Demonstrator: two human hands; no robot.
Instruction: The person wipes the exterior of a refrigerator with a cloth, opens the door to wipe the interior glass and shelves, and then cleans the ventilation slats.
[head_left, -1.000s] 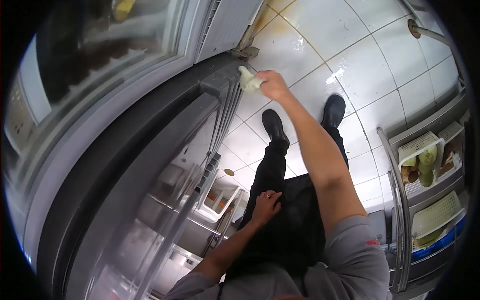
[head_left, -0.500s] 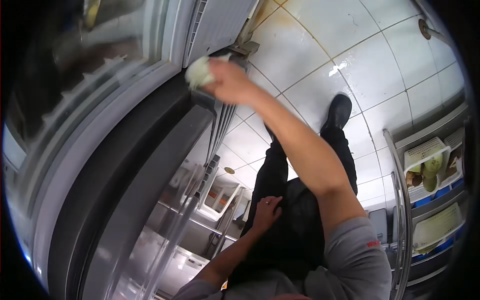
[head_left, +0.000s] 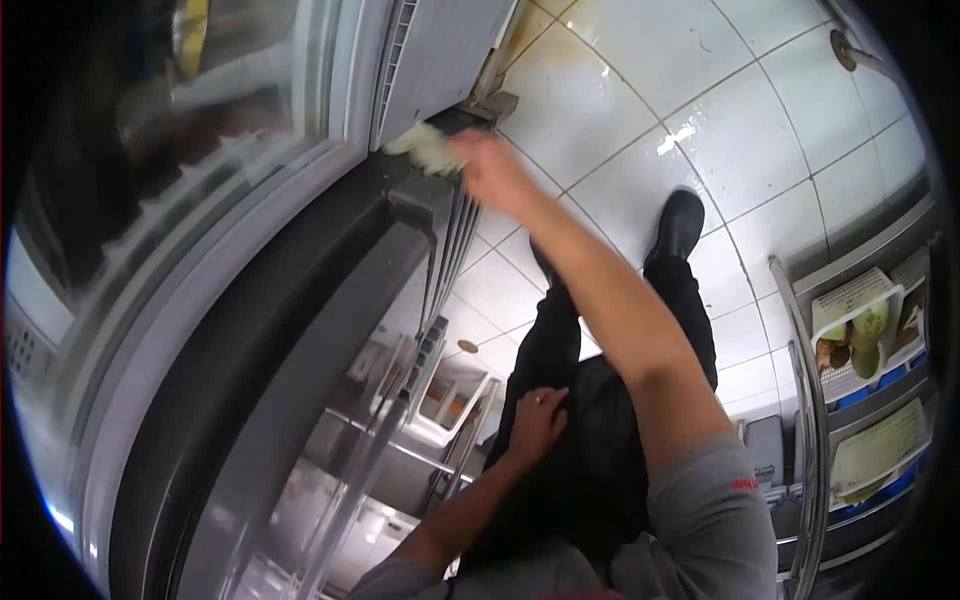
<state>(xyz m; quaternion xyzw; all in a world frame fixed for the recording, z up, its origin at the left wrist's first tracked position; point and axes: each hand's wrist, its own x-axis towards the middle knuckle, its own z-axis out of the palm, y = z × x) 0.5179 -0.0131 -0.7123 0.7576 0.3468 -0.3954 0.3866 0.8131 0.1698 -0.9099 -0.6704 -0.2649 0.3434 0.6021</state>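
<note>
A crumpled pale green-white cloth (head_left: 430, 150) is gripped at one end by my right hand (head_left: 490, 172), whose fingers are closed and slightly blurred. Its loose part lies against the dark grey ledge (head_left: 330, 205) below a white-framed glass panel (head_left: 350, 80). A vented white panel (head_left: 445, 60) rises just beyond the cloth. My left hand (head_left: 538, 425) rests on my dark-clothed thigh, holding nothing that shows, its fingers laid over the fabric. A ring is on one finger.
White floor tiles (head_left: 720, 180) look wet and carry brownish stains near the top. On the right, a metal rack (head_left: 810, 430) holds a white basket (head_left: 850, 300) with vegetables. A thick grey door edge (head_left: 290, 370) runs along my left side. My black shoe (head_left: 680, 220) stands on the floor.
My right hand has moved a little to the right and down with the cloth, which now trails out to the left. My left hand stays on my thigh.
</note>
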